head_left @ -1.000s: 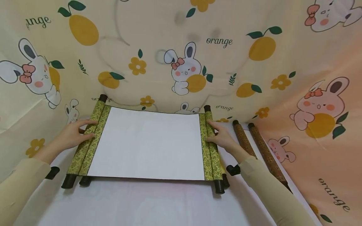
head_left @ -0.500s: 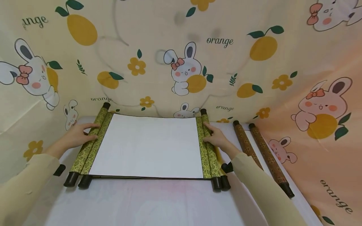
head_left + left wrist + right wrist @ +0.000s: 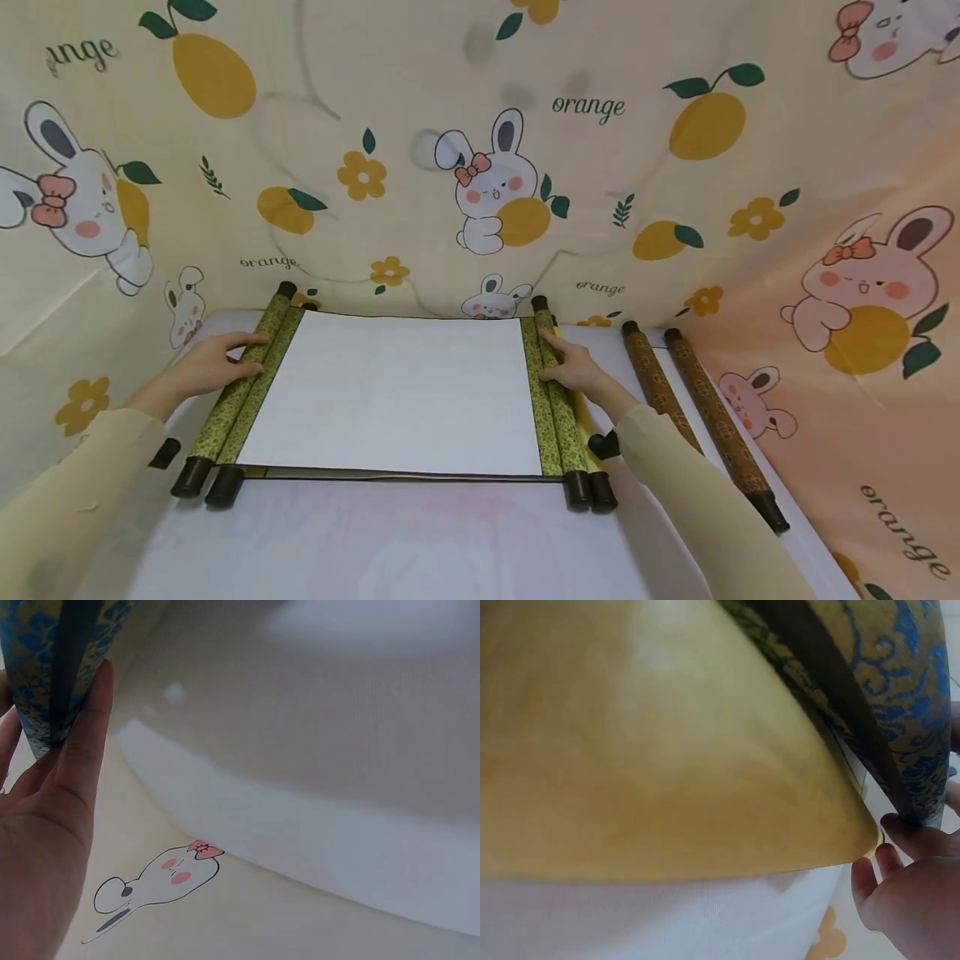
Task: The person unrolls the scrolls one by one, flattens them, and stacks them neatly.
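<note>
A partly unrolled scroll lies before me, its blank white sheet framed by green-gold brocade. My left hand grips the left roll from its outer side, thumb and fingers around it. On the opposite side, my right hand pinches the right roll. Black knobs cap the rolls. Further black knobs and a yellow strip show close underneath and beside them, mostly hidden by the scroll. In the right wrist view a yellowish sheet spreads beside the right roll.
Two brown patterned rolled scrolls lie at the right of the white-covered table. A small black object sits by the right sleeve, and another dark piece by the left. A rabbit-and-orange printed cloth hangs behind.
Both hands have brought the scroll lower, its far edge dropping in the head view. The left hand has shifted slightly right; more of the knobs and the dark strip under the near edge shows.
</note>
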A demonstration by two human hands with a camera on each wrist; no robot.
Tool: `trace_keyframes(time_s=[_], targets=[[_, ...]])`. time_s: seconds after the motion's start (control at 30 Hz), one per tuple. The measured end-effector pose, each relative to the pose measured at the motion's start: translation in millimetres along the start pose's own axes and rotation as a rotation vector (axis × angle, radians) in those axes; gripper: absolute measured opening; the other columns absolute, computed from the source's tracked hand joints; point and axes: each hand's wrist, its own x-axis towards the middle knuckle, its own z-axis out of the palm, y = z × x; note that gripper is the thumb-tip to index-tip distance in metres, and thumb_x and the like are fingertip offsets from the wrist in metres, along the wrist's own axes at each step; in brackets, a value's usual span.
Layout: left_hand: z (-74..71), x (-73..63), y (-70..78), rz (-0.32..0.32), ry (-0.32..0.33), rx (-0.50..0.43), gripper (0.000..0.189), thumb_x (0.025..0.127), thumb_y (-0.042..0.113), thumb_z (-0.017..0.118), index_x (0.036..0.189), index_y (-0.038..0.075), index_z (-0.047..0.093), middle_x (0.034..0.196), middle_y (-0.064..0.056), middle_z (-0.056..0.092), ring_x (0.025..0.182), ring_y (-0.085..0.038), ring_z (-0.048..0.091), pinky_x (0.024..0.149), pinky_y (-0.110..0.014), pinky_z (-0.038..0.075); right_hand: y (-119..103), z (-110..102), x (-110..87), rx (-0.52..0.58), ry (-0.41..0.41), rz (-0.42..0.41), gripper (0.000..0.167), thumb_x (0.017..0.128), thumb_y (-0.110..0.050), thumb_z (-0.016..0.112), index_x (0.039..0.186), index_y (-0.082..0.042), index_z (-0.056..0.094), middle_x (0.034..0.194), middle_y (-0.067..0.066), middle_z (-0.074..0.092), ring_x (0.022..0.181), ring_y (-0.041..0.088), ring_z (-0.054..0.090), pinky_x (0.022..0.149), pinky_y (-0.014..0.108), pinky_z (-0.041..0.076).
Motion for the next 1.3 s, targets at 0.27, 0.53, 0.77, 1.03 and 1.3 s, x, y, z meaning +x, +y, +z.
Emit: trace_keyframes(time_s=[0.27, 0.53, 0.77, 1.03, 1.3], targets=[[3.3, -0.3, -3.2, -0.021, -0.035, -0.036, 0.053, 0.101, 0.012, 0.067, 0.145, -0.012, 0.049, 0.147, -0.044, 0.041, 0.133, -0.064, 0.04, 0.102, -0.07, 0.042, -0.9, -0.5, -0.7, 0.006, -0.045, -0.011, 0.086, 0.098, -0.009, 0.067, 0.168, -0.024, 0.019, 0.171, 0.024, 0.008, 0.12, 0.035, 0.043, 0.101, 0.049, 0.035], [2.0, -3.5, -9.1, -0.046, -0.067, -0.065, 0.055, 0.102, 0.014, 0.065, 0.148, -0.01, 0.047, 0.15, -0.043, 0.038, 0.137, -0.064, 0.032, 0.107, -0.074, 0.033, -1.1, -3.7, -2.5, -0.02, -0.068, -0.038, 0.087, 0.098, -0.011, 0.067, 0.168, -0.022, 0.017, 0.172, 0.024, 0.006, 0.145, 0.04, 0.035, 0.116, 0.058, 0.029], [3.1, -7.6, -11.1, -0.045, -0.08, -0.085, 0.057, 0.104, 0.018, 0.064, 0.15, -0.009, 0.045, 0.152, -0.043, 0.035, 0.137, -0.064, 0.034, 0.104, -0.071, 0.04, -3.8, -4.5, -3.2, -0.081, -0.075, -0.01, 0.086, 0.099, -0.014, 0.066, 0.169, -0.022, 0.016, 0.169, 0.03, 0.0, 0.155, 0.048, -0.01, 0.12, 0.07, 0.014], [5.0, -7.8, -16.5, -0.025, -0.108, -0.102, 0.057, 0.105, 0.02, 0.063, 0.15, -0.01, 0.045, 0.15, -0.043, 0.039, 0.13, -0.06, 0.048, 0.086, -0.053, 0.057, -0.6, -3.4, -0.4, -0.142, -0.091, 0.008, 0.085, 0.101, -0.02, 0.067, 0.169, -0.022, 0.016, 0.173, 0.021, 0.003, 0.154, 0.047, -0.01, 0.118, 0.072, 0.014], [12.4, -8.2, -22.6, -0.084, -0.135, -0.097, 0.06, 0.106, 0.024, 0.062, 0.152, -0.009, 0.042, 0.152, -0.042, 0.036, 0.119, -0.057, 0.059, 0.07, -0.034, 0.057, 0.2, -0.5, 2.2, -0.296, -0.091, -0.022, 0.08, 0.101, -0.018, 0.069, 0.165, -0.006, 0.023, 0.172, 0.022, 0.004, 0.152, 0.052, -0.003, 0.119, 0.07, 0.013]])
